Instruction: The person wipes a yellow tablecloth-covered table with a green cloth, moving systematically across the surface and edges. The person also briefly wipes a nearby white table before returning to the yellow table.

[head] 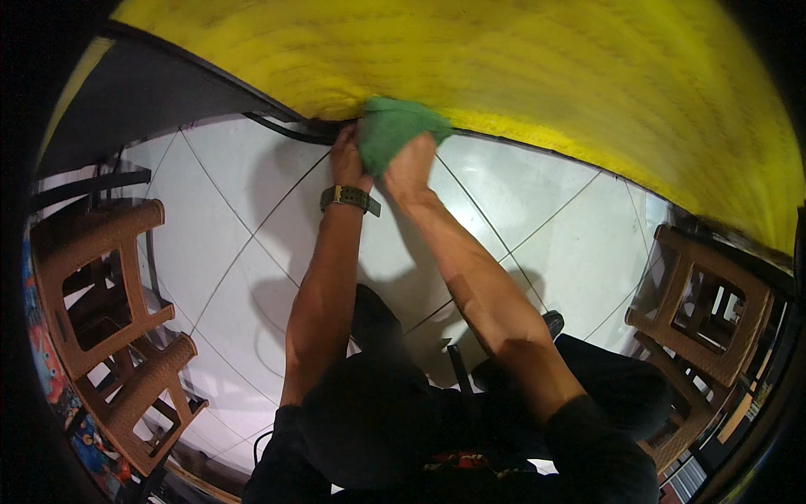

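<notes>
A green cloth [400, 129] is bunched under my right hand [412, 162], whose fingers are partly hidden by its folds. It lies over the near edge of a large yellow panel [504, 69] that fills the top of the view. My left hand [347, 159] is just left of the cloth, at the dark lower edge of the panel. Its fingertips are partly hidden there, so its grip cannot be made out. A watch with a dark green strap [349, 197] is on my left wrist.
Brown plastic stools [104, 277] stand at the left, with more brown stools [705, 302] at the right. White floor tiles [252, 208] lie below my hands. A dark panel [164, 88] and a curved black bar [289, 131] are at the upper left.
</notes>
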